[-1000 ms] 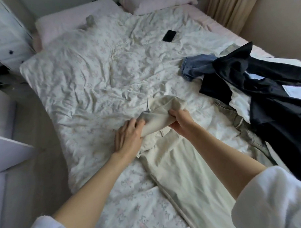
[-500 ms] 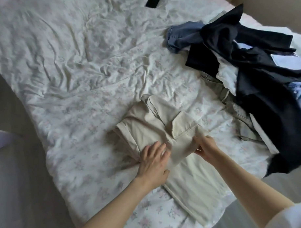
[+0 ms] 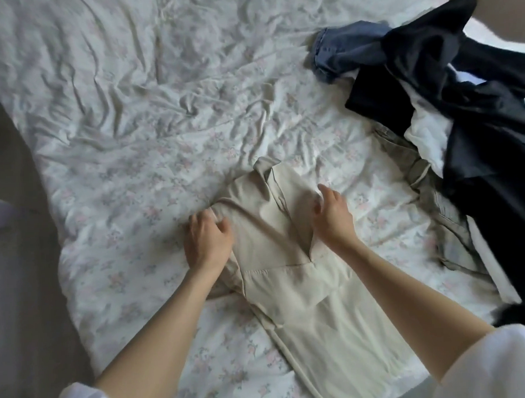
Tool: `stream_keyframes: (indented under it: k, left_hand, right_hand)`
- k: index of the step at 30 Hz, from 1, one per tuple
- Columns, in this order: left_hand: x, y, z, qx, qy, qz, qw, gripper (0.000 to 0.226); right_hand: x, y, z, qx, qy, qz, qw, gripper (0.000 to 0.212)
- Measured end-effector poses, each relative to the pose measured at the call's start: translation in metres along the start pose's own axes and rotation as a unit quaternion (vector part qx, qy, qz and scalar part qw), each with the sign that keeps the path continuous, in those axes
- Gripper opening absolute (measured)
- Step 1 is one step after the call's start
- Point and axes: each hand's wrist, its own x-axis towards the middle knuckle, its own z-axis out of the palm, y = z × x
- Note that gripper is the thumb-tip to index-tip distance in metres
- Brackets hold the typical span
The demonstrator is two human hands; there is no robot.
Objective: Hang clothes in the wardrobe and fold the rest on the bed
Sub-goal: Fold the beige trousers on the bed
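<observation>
The beige trousers (image 3: 287,257) lie on the bed (image 3: 119,129), near its front edge, with their upper part folded over into a thick pad and the legs running flat toward the person. Half a second ago the left hand (image 3: 207,244) lay flat with straight fingers on the fold; now its fingers are curled and it grips the left edge of the folded part, where the cloth bunches under the knuckles. The right hand (image 3: 333,217), which then pinched the right edge lower down, has moved up onto the fold and rests on its right side with fingers bent; whether it actually pinches the cloth or only presses on it I cannot tell, as the fingertips are blurred. The fold itself looks more rumpled and narrower at the top than before, with a small flap standing up at its far end. The view has also come closer and lower: the dark phone that showed at the top of the bed earlier is now out of sight. To the right, well apart from the trousers, the pile of clothes (image 3: 476,131) lies as before, dark garments on top, a blue denim piece (image 3: 348,51) at its far left and a grey-green one (image 3: 440,210) at its near edge. White sleeves (image 3: 499,366) cover both upper arms.
</observation>
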Motion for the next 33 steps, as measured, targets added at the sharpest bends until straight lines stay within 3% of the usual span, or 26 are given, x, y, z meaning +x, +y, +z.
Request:
stream_keyframes:
  k: [3, 6, 8, 11, 15, 17, 19, 24, 27, 33]
  left_hand:
    - [0.019, -0.001, 0.006, -0.021, -0.030, -0.086, 0.996, 0.046]
    - [0.030, 0.000, 0.015, 0.006, -0.050, -0.105, 0.993, 0.051]
    - [0.033, 0.004, 0.021, -0.002, -0.031, -0.106, 0.994, 0.040]
    - [0.033, 0.011, 0.018, -0.082, 0.027, -0.153, 0.985, 0.029]
    - [0.045, -0.011, -0.005, -0.180, 0.129, -0.245, 0.944, 0.024]
    - [0.046, -0.020, -0.013, -0.179, 0.124, -0.239, 0.946, 0.029]
    - [0.040, -0.021, -0.012, -0.165, 0.071, -0.205, 0.962, 0.036]
    - [0.037, -0.006, 0.008, -0.116, -0.061, -0.176, 0.976, 0.046]
    - [0.034, 0.001, 0.013, -0.097, -0.028, -0.172, 0.980, 0.033]
    - [0.027, -0.010, 0.006, -0.183, 0.082, -0.211, 0.957, 0.037]
  right_hand:
    - [0.033, -0.009, 0.007, 0.005, -0.049, 0.004, 0.999, 0.037]
    - [0.058, -0.024, 0.011, 0.041, -0.108, 0.033, 0.993, 0.031]
    - [0.070, -0.034, 0.015, 0.059, -0.125, 0.025, 0.990, 0.022]
    - [0.080, -0.047, 0.018, 0.099, -0.078, -0.006, 0.992, 0.016]
    - [0.088, -0.058, 0.023, 0.130, -0.023, -0.053, 0.990, 0.015]
    - [0.091, -0.057, 0.026, 0.145, -0.017, -0.052, 0.988, 0.010]
    - [0.092, -0.054, 0.027, 0.147, -0.020, -0.042, 0.988, 0.006]
    - [0.093, -0.052, 0.022, 0.141, -0.026, -0.028, 0.989, 0.024]
    - [0.094, -0.055, 0.021, 0.126, -0.046, -0.024, 0.991, 0.023]
    - [0.100, -0.056, 0.017, 0.139, -0.007, -0.038, 0.989, 0.014]
